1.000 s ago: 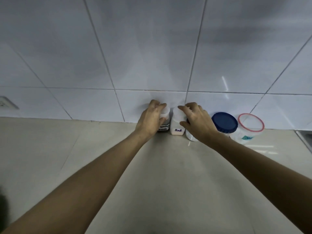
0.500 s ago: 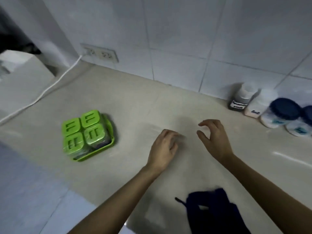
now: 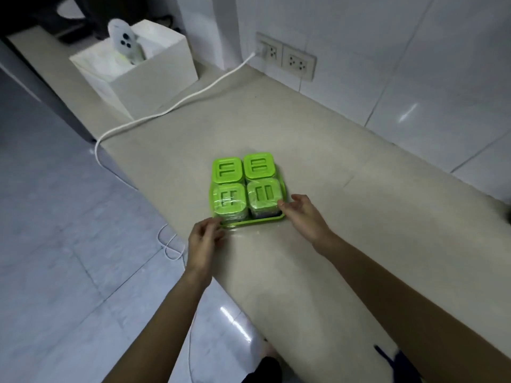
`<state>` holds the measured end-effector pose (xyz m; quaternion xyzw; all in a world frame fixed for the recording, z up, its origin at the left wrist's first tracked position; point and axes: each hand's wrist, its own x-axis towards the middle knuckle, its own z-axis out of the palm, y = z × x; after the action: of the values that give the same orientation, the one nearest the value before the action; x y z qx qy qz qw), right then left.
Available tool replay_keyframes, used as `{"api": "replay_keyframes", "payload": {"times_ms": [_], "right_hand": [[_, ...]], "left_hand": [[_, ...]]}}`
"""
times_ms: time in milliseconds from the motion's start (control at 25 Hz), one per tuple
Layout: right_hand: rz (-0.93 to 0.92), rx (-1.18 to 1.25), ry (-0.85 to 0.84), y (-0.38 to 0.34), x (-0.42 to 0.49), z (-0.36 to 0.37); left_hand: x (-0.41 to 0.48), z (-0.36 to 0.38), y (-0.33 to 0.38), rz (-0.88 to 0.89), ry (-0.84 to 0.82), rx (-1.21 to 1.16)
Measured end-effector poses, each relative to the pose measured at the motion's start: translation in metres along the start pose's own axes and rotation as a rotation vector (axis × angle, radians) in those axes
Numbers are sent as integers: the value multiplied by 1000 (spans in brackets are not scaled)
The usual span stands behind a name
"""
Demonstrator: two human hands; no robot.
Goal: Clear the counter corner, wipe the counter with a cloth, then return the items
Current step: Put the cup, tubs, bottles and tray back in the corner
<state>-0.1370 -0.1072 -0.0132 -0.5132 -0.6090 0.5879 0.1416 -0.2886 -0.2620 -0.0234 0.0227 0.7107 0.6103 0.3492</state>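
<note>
- Green tray point(image 3: 281, 216) with four lidded jars sits near the tabletop point(image 3: 318, 139) front edge.
- Left hand point(image 3: 204, 239) loosely curled at tray's near-left corner, gripping nothing.
- Right hand point(image 3: 302, 214) spread, fingertips touching near-right jar.

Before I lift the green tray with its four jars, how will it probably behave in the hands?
The green tray looks like thin plastic, so it may flex under four jars. Its rim is low, so the jars could slide or tip if tilted. The two near jars look wrapped in glossy film, probably slippery. Left hand and right hand sit at opposite corners.
</note>
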Motion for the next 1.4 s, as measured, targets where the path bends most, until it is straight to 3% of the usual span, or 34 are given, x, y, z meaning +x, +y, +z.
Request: {"api": "replay_keyframes", "payload": {"times_ms": [200, 440, 760, 960, 1400], "right_hand": [[70, 147, -68, -9, 14, 7], [94, 229, -62, -3, -2, -35], [138, 375, 347, 59, -48, -197], [180, 453, 542, 93, -56, -265], [208, 588, 785, 117, -52, -308]], "left_hand": [[21, -5, 14, -1, -73, -11], [24, 28, 34, 22, -265, 173], [-16, 217, 20, 109, -705, 394], [-33, 320, 6, 86, -874, 469], [-47, 408, -7, 156, -1057, 690]]}}
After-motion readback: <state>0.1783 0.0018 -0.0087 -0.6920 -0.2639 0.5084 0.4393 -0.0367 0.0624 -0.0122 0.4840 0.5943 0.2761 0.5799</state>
